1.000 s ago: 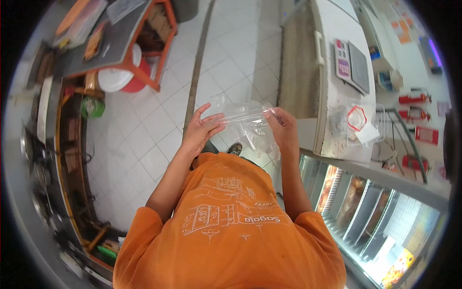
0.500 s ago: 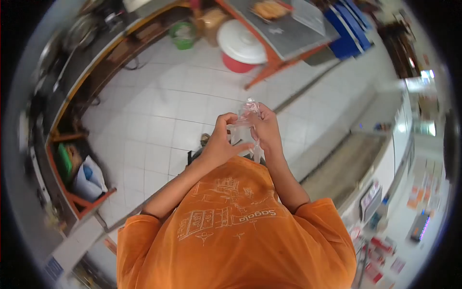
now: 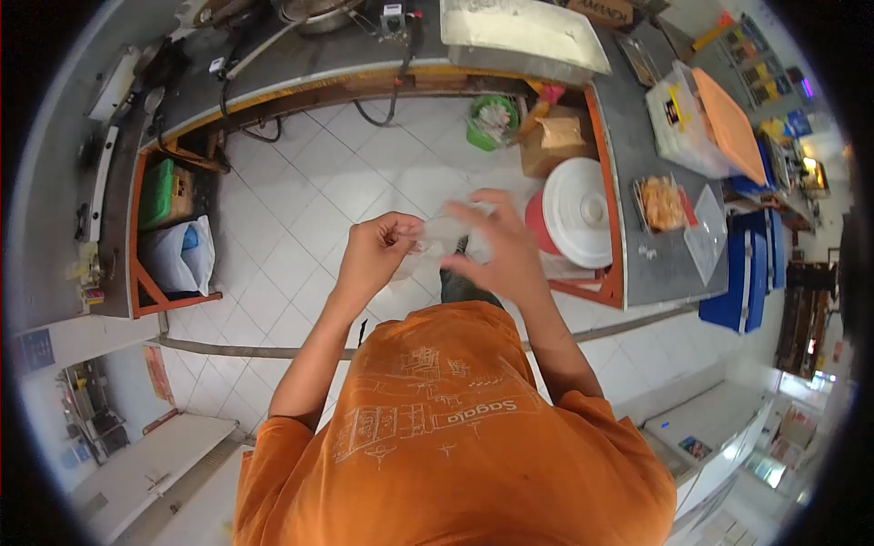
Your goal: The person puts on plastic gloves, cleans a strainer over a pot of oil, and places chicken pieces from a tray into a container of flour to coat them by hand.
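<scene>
In front of my orange shirt, my left hand (image 3: 375,255) is closed, thumb and fingers pinching a thin, see-through piece of plastic (image 3: 439,232). The plastic stretches from those fingertips toward my right hand (image 3: 499,241). That hand is blurred by motion, its fingers curved and spread apart, with the thumb pointing left. Both hands are held up over the tiled floor at about the same height. My dark shoe and trouser leg show below and between them.
A dark worktop (image 3: 300,64) runs along the far side, bearing a metal tray (image 3: 523,32). To the right, a table holds a plastic box with an orange lid (image 3: 728,123) and a food pack (image 3: 660,202). A red tub with a white lid (image 3: 578,214) stands beside it.
My view has swung round to face the far worktop. My hands, close together around the crumpled plastic before, are now farther apart, with the right hand's fingers spread.
</scene>
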`<state>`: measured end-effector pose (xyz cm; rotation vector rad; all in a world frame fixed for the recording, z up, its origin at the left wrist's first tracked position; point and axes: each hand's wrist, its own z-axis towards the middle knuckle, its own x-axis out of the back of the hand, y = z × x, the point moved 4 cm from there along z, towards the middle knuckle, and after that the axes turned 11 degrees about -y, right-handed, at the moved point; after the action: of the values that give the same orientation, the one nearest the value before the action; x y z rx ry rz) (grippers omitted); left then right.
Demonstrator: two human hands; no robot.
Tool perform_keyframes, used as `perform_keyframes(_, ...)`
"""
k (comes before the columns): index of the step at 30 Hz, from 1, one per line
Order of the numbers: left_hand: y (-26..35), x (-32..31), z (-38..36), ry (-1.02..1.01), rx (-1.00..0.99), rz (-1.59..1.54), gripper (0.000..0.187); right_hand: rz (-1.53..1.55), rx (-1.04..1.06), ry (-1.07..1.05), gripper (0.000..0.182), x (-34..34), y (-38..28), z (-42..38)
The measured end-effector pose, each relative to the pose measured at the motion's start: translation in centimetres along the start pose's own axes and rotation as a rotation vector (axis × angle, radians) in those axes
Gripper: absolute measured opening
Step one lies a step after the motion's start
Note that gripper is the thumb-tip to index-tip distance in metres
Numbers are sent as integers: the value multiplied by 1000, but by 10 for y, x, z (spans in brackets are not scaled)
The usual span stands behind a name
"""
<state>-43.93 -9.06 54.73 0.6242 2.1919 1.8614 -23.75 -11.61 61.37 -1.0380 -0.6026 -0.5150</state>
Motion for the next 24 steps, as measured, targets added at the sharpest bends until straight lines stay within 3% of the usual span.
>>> perform_keyframes(2, 24, 9, 37, -32, 30, 59, 17, -130, 99, -280, 34, -12, 5, 38)
perform_keyframes(6, 68, 31, 102, -50, 91, 238, 15, -68, 94, -354, 27, -29, 92, 103)
perform_keyframes(9, 82, 52, 144, -110, 144, 320, 17, 217, 78, -409, 17, -25, 137, 155)
perform_keyframes(11, 83, 69, 168, -217, 100, 475, 15, 570, -282, -640, 13, -30, 168, 181)
perform_keyframes(13, 76, 90, 192, -218, 152, 393, 15, 694, -323, -666, 12, -34, 203, 207)
perform_keyframes(16, 85, 124, 221, 218, -5, 682, 20, 920, -450, -616, 14, -47, 236, 234)
perform_keyframes(17, 88, 126, 231, 213, -10, 675, 20, 1020, -530, -551, 16, -50, 244, 241)
perform_keyframes(19, 114, 128, 246, 603, -280, 947, 20, 1076, -554, -470, 19, -55, 253, 257)
perform_keyframes(21, 112, 120, 262, 594, -362, 817, 21, 1130, -588, -366, 24, -62, 255, 271)
perform_keyframes(23, 91, 106, 280, 249, -334, 498, 25, 1065, -552, -271, 30, -66, 249, 286)
perform_keyframes(24, 88, 104, 290, 226, -352, 489, 25, 1057, -591, -228, 35, -67, 243, 295)
